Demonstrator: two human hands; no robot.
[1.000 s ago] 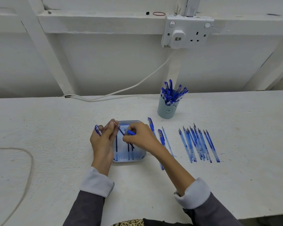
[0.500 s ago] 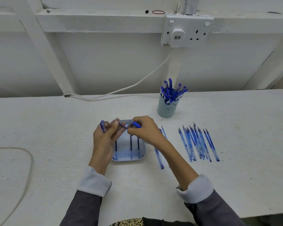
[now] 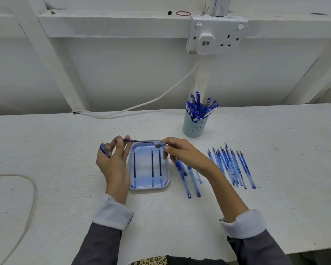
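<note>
The refill [image 3: 139, 141] was held crosswise just above the tray's [image 3: 166, 183] far rim, at right angles to the three refills [image 3: 152, 165] inside, left hand [image 3: 114, 163] pinching its left end, right hand [image 3: 183, 153] its right end.

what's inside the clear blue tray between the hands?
Three thin dark-blue pen refills lie side by side, apart, in the clear blue rectangular plastic tray. Its far right corner is hidden behind fingers of the right hand.

The white counter [image 3: 65, 150] carries a clear blue tray [image 3: 166, 180] near its middle, a few loose pens [image 3: 191, 180] just right of it, a row of pen barrels [image 3: 231, 165] farther right, a pale cup [image 3: 194, 127] (full of pens) behind, and a white cable [image 3: 96, 114] at the back.
</note>
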